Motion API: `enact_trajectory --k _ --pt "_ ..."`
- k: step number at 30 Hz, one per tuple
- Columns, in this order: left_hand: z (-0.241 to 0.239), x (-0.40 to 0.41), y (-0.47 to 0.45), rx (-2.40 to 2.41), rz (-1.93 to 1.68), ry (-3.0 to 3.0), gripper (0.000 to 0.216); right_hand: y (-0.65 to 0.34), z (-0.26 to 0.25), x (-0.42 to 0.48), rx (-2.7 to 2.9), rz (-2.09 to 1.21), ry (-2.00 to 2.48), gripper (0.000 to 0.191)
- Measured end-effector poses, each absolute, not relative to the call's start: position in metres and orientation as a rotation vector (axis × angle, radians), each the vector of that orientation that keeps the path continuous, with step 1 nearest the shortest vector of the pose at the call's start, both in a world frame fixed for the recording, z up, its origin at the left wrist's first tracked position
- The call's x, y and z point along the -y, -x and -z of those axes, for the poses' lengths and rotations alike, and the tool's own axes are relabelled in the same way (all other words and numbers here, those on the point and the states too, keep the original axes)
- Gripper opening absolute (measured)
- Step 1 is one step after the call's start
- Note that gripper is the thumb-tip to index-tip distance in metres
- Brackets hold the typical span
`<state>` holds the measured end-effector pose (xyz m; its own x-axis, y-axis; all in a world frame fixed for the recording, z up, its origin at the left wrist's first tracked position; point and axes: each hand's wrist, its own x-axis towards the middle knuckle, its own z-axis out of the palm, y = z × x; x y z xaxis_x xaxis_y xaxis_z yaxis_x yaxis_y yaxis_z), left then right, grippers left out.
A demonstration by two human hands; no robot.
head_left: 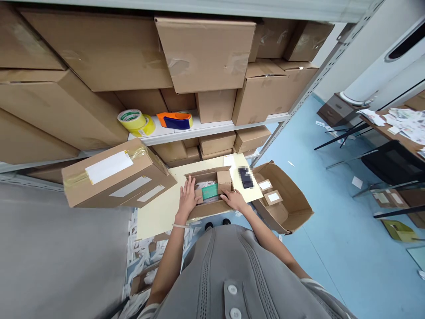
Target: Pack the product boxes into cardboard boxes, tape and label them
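A small open cardboard box (210,208) sits on a pale yellow tabletop (159,212) in front of me. Inside it lies a green packet (210,191) among white wrapping. My left hand (187,198) lies flat with fingers stretched out on the box's left flap. My right hand (234,199) rests on the box's right edge, fingers curled over the rim beside the green packet.
A taped carton with white labels (116,179) lies left of the box. Right of it stand a dark phone-like object (245,177) and a large open carton (282,199) holding small parcels. Shelves behind carry stacked cartons, yellow tape rolls (136,122) and an orange tape dispenser (175,119).
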<state>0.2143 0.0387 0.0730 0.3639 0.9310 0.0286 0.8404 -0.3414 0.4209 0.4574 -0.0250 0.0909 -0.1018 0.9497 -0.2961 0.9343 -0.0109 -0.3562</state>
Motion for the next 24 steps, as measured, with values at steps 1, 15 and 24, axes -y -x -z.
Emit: enact_trajectory --k 1,15,24 --pt "-0.073 -0.036 -0.211 -1.551 -0.388 -2.251 0.077 -0.456 -0.092 0.025 2.192 -0.696 2.097 0.051" --pt "-0.113 0.004 -0.192 -1.440 -0.418 -2.276 0.046 -0.476 -0.131 0.019 2.134 -0.556 1.631 0.054" --pt "-0.103 -0.024 -0.219 -1.780 -0.475 -2.339 0.074 -0.461 -0.129 -0.026 2.180 -0.411 1.698 0.068"
